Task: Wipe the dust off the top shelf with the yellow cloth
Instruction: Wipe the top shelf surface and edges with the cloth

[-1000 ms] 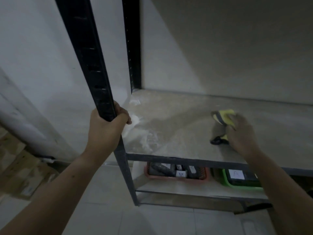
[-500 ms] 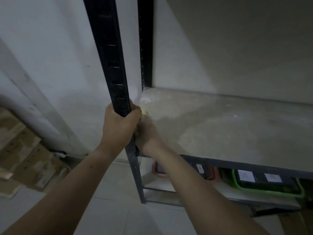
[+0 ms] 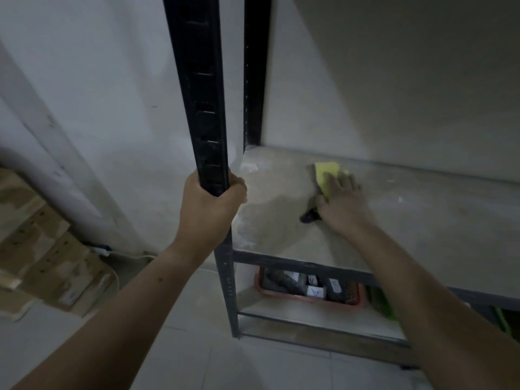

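While the right hand is lying flat with fingers spread over it, the yellow cloth is showing only its far corner, and a dark edge is peeking out below the thumb. It is sitting on the top shelf, toward the back left, near the wall. The shelf surface is looking grey and smeared, with pale dust streaks by the left front corner. To the right, bare shelf is running out of frame. The left hand is wrapping closed around the black front post. Below, a red basket is sitting half hidden under the shelf edge.
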